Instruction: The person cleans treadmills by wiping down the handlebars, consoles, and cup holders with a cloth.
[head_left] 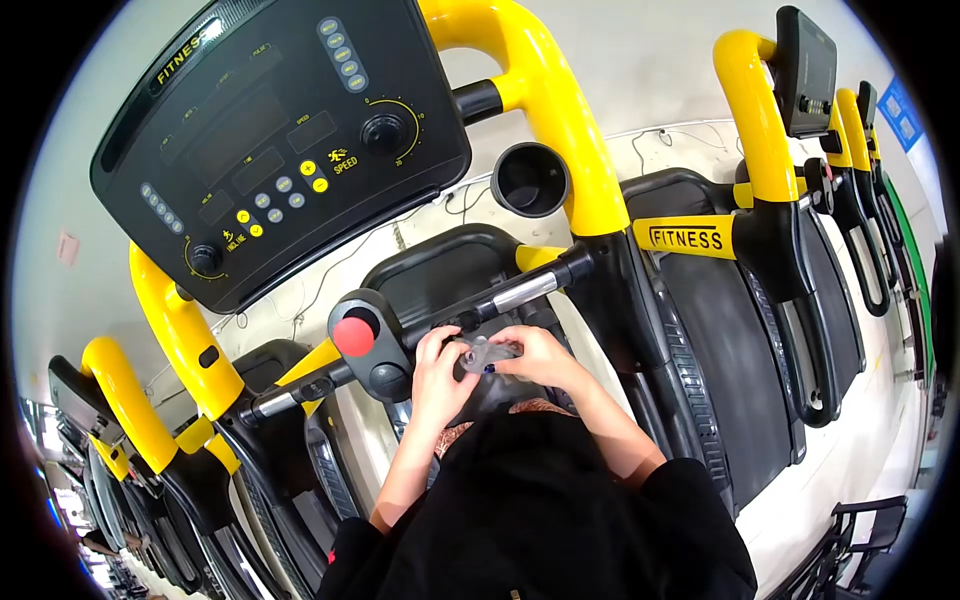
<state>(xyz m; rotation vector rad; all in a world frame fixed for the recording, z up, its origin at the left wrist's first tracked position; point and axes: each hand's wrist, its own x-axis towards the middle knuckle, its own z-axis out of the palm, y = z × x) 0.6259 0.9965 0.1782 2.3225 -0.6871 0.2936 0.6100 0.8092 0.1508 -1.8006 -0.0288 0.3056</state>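
My left hand point(438, 372) and my right hand point(535, 356) meet in front of my body, close to the treadmill's crossbar point(525, 290). Between them is a small clear, crumpled piece of plastic point(486, 353), perhaps a bag; its exact kind is too small to make out. The fingers of both hands pinch it from either side. A tiny dark blue spot shows by my right thumb. Left of my hands, a grey housing with a red round button point(353, 337) is mounted on the crossbar.
The treadmill's black console point(270, 150) rises ahead, with a yellow frame point(565, 95) and a black cup holder point(530, 180) on its right. Another treadmill belt point(722, 350) runs at right. More yellow-framed treadmills point(130, 405) line the left. Cables lie on the floor behind.
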